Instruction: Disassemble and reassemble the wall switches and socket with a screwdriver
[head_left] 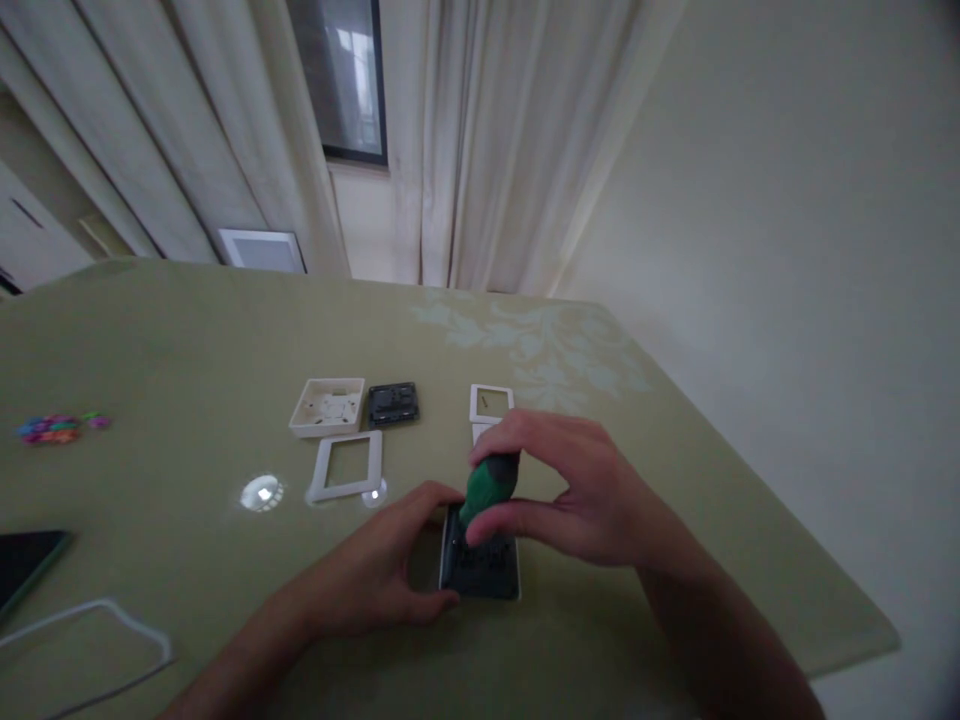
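Note:
A black switch module (484,572) with a thin white edge lies near the front of the table. My left hand (390,565) grips its left side, fingers at the far corner and thumb at the near corner. Above it, my right hand (577,490) is closed on a screwdriver (491,482) with a green and black handle. The handle leans over the module's upper left part; its tip is hidden. Just beyond my right hand lies a small white frame (493,388) with a small dark piece, maybe a screw, inside its outline. A second white piece (480,431) is partly covered by my fingers.
Further left are a white back box (328,408), another black module (394,403) and a white frame (346,467). Small colourful pieces (56,428), a dark flat device (26,560) and a white cable (112,608) lie at the left. A wall (810,300) borders the table's right side.

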